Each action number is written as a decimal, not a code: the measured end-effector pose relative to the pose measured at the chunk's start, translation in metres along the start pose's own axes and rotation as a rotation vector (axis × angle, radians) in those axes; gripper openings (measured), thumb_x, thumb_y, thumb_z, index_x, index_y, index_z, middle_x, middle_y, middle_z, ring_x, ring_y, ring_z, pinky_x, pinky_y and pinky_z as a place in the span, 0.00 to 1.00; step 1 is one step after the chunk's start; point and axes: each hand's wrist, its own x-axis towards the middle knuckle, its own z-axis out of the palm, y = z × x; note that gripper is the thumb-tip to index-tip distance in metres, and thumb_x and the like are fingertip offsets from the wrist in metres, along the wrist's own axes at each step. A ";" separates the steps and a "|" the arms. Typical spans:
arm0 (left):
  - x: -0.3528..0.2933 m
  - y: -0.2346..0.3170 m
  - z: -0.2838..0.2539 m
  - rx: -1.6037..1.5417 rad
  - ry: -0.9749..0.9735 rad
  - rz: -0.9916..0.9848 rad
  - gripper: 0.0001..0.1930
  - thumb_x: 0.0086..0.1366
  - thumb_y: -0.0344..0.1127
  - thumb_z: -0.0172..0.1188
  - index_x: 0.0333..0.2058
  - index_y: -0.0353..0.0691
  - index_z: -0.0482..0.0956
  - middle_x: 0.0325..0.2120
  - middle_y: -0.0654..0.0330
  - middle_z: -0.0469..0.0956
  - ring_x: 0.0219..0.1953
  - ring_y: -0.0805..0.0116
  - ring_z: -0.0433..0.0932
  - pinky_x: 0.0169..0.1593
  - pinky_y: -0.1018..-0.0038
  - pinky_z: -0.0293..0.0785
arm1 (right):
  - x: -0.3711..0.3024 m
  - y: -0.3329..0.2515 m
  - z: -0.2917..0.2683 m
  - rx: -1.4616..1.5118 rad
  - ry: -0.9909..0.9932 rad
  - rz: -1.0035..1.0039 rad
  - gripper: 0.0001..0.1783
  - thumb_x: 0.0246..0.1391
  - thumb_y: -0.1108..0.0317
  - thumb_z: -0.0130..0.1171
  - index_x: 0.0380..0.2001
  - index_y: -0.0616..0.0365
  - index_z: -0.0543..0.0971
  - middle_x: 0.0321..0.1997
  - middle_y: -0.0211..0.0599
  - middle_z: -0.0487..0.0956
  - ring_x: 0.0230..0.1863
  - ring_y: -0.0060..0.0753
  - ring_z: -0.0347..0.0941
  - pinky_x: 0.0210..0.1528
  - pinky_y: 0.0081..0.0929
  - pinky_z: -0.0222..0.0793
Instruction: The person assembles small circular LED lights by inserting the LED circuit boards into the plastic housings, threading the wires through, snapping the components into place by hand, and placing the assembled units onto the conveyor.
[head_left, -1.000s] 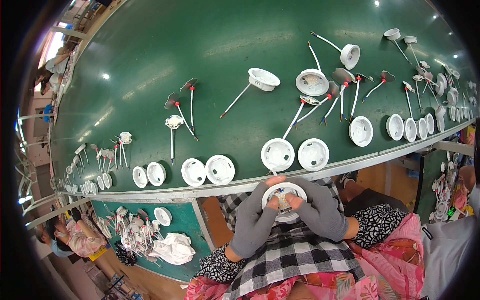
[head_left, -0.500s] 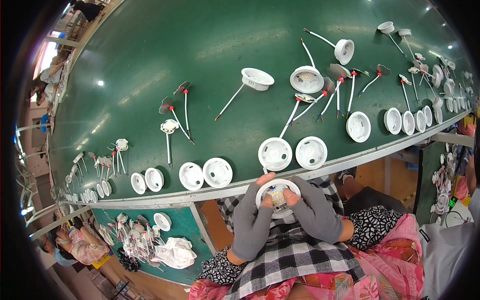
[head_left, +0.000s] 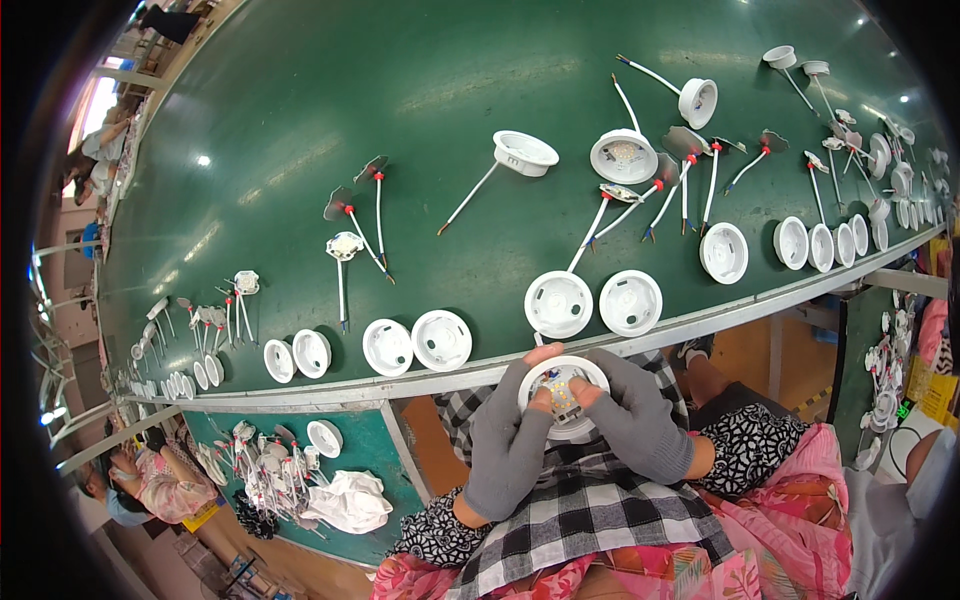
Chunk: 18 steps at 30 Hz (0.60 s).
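Both hands wear grey fingerless gloves and hold one white round lamp housing (head_left: 572,434) in front of the table edge. My left hand (head_left: 507,437) closes around its left side, with the thumb on the board inside. My right hand (head_left: 637,420) grips the right side, its thumb also pressing on the board. That LED board (head_left: 561,389) sits in the housing, its yellow dots showing between the thumbs. A bit of white cable shows past my left fingertips. Nearest on the table are two white housings without boards, a left one (head_left: 558,304) and a right one (head_left: 631,303).
On the green table (head_left: 270,220), LED boards with white cables (head_left: 341,290) lie in clusters above a row of housings (head_left: 441,341). A metal edge strip (head_left: 480,378) borders it. A lower green shelf (head_left: 385,455) holds piled boards and a white cloth (head_left: 350,502). Other people sit alongside.
The table and its parts appear shifted slightly to the right in the picture. Both hands keep their grip on the housing, and the thumbs have moved only a little on the board.
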 end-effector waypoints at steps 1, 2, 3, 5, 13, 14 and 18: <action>0.000 -0.001 -0.001 -0.004 -0.007 -0.013 0.21 0.71 0.30 0.46 0.61 0.38 0.70 0.42 0.52 0.80 0.43 0.71 0.77 0.49 0.75 0.72 | 0.000 0.000 0.001 0.001 -0.003 0.000 0.19 0.64 0.59 0.53 0.46 0.66 0.76 0.34 0.42 0.80 0.35 0.25 0.75 0.37 0.28 0.70; -0.001 -0.001 -0.001 -0.008 -0.015 -0.025 0.21 0.71 0.30 0.46 0.61 0.38 0.70 0.42 0.52 0.80 0.43 0.72 0.77 0.49 0.75 0.72 | 0.000 -0.001 0.003 0.030 0.003 -0.014 0.19 0.64 0.60 0.53 0.47 0.66 0.76 0.34 0.43 0.80 0.35 0.25 0.76 0.38 0.29 0.71; -0.001 -0.001 -0.001 -0.008 -0.017 -0.026 0.21 0.71 0.30 0.46 0.61 0.38 0.70 0.42 0.52 0.80 0.43 0.72 0.77 0.49 0.75 0.72 | 0.000 -0.001 0.004 0.059 0.012 -0.029 0.19 0.64 0.60 0.53 0.48 0.67 0.76 0.35 0.43 0.81 0.36 0.26 0.76 0.39 0.29 0.71; -0.001 -0.002 -0.001 -0.005 -0.003 0.018 0.20 0.71 0.30 0.45 0.60 0.38 0.70 0.40 0.53 0.80 0.41 0.73 0.77 0.48 0.75 0.72 | 0.000 0.001 0.004 0.035 0.005 -0.043 0.20 0.64 0.60 0.54 0.48 0.67 0.76 0.35 0.44 0.81 0.37 0.28 0.77 0.39 0.29 0.71; 0.001 -0.002 -0.007 -0.043 -0.062 0.013 0.20 0.70 0.30 0.46 0.60 0.37 0.71 0.40 0.53 0.81 0.40 0.72 0.77 0.47 0.76 0.72 | 0.004 0.005 0.000 0.003 -0.057 -0.027 0.21 0.63 0.58 0.55 0.48 0.68 0.77 0.35 0.48 0.81 0.36 0.33 0.78 0.40 0.30 0.72; 0.001 -0.002 -0.007 -0.056 -0.060 0.013 0.20 0.70 0.30 0.46 0.59 0.37 0.71 0.40 0.53 0.81 0.41 0.72 0.78 0.47 0.76 0.72 | 0.004 0.006 0.001 0.006 -0.057 -0.042 0.21 0.63 0.58 0.55 0.48 0.68 0.77 0.34 0.48 0.81 0.36 0.32 0.78 0.41 0.30 0.72; 0.001 -0.004 -0.011 0.008 -0.069 -0.032 0.20 0.69 0.29 0.45 0.58 0.37 0.72 0.41 0.53 0.81 0.41 0.71 0.78 0.48 0.76 0.72 | 0.003 0.003 0.003 -0.017 -0.036 -0.040 0.21 0.62 0.59 0.55 0.48 0.68 0.77 0.35 0.47 0.82 0.37 0.31 0.78 0.41 0.30 0.73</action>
